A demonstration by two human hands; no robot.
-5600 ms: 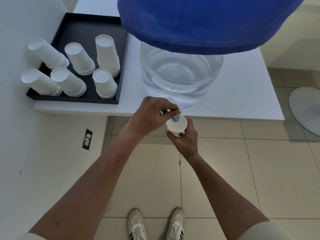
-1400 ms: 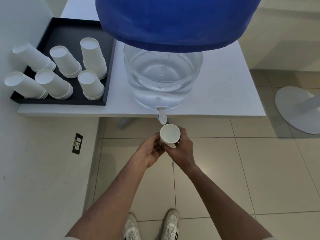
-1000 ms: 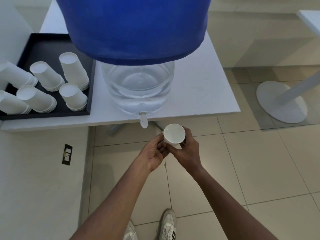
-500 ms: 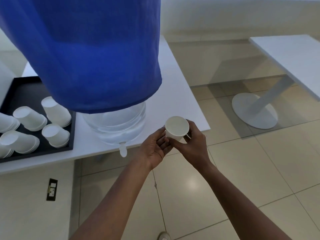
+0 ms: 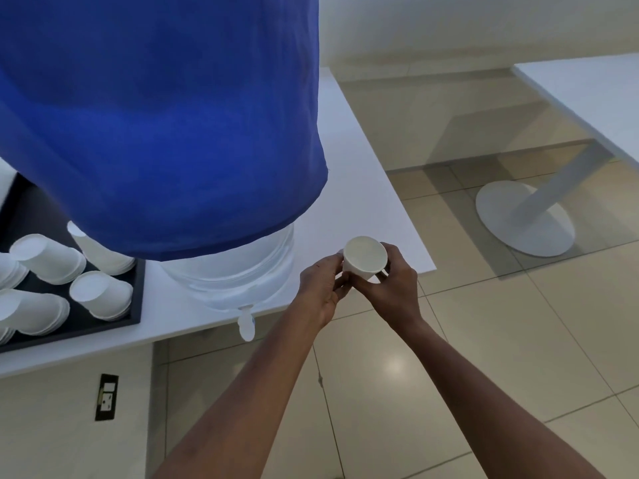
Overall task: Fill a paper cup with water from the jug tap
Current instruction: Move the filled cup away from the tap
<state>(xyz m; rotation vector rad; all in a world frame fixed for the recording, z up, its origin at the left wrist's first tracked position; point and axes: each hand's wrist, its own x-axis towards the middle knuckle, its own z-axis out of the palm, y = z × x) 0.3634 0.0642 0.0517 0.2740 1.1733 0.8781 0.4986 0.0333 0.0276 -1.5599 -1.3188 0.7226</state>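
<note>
Both hands, left hand (image 5: 320, 288) and right hand (image 5: 394, 288), grip the paper cup (image 5: 363, 258), now carried right of the tap (image 5: 246, 326).

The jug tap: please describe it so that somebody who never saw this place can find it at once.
Find the big water jug under its blue cover, standing on the white table. At the bottom of the jug's clear part, past the table's front edge, a small white spout hangs down: the jug tap. Unlike the white paper cups nearby, it is joined to the jug and bears a small blue mark.

Soft even daylight; glare spot on floor tiles (image 5: 394, 366); slight motion blur, wide-angle edge distortion.
</note>
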